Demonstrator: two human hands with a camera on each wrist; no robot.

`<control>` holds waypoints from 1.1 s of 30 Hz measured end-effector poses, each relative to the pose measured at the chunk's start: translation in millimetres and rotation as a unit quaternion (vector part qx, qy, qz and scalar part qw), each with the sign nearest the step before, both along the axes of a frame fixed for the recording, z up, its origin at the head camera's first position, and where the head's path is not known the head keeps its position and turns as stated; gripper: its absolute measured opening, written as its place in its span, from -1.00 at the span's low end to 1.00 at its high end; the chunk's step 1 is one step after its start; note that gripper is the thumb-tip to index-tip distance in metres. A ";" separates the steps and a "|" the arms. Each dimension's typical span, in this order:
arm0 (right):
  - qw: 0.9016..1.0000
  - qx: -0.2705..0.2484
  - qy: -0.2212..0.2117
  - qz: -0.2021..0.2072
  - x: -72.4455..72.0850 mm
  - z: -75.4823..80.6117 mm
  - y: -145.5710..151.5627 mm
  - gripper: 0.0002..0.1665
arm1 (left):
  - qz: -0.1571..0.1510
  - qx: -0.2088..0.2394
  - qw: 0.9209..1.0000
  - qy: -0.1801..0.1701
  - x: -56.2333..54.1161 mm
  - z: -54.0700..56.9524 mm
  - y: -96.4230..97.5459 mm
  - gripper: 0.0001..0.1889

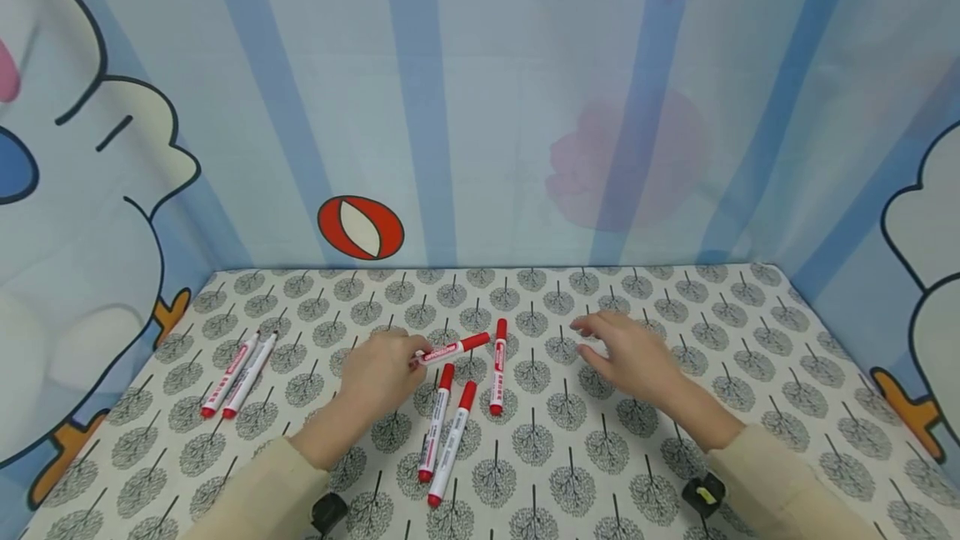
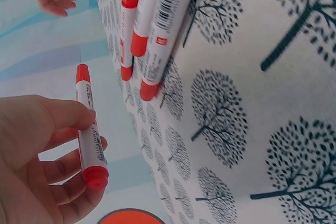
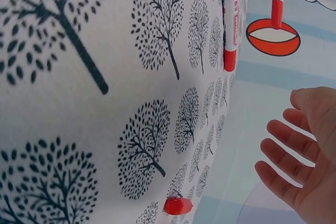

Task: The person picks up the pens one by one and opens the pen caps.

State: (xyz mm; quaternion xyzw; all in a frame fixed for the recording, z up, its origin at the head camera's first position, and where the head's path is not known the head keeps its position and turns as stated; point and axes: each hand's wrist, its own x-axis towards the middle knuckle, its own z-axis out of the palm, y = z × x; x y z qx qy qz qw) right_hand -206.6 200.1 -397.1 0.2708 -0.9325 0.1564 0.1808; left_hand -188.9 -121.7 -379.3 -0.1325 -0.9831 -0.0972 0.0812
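My left hand pinches a whiteboard marker between thumb and fingers, its red cap pointing right; the left wrist view shows this marker raised off the cloth. Two more markers, a left one and a right one, lie side by side just below that hand. Another marker lies upright in the view between the hands. My right hand hovers right of it, fingers loosely spread and holding nothing. A small red piece lies on the cloth near the right hand in the right wrist view; its kind is unclear.
A pair of markers, one outer and one inner, lies at the left of the table. A tree-patterned cloth covers the table. Behind it hangs a striped cartoon backdrop, which also rises along both sides.
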 end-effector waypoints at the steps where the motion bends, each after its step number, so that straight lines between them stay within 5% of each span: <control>1: 1.000 -0.002 -0.001 0.001 0.2 0.1 -0.5 -0.66 | -0.003 0.000 1.000 0.002 0.9 0.7 1.2 -0.74; 14: 1.000 0.007 0.002 0.031 3.7 -0.1 -12.3 -0.64 | -0.074 0.023 0.996 0.044 8.4 4.6 20.7 -0.77; 22: 0.998 0.019 -0.004 0.065 10.5 1.6 -24.2 -0.55 | -0.096 0.040 0.995 0.008 11.4 4.0 34.4 -0.75; 33: 0.996 0.037 -0.012 0.078 15.7 2.0 -35.8 -0.54 | -0.122 0.012 0.992 0.006 11.7 0.4 42.9 -0.74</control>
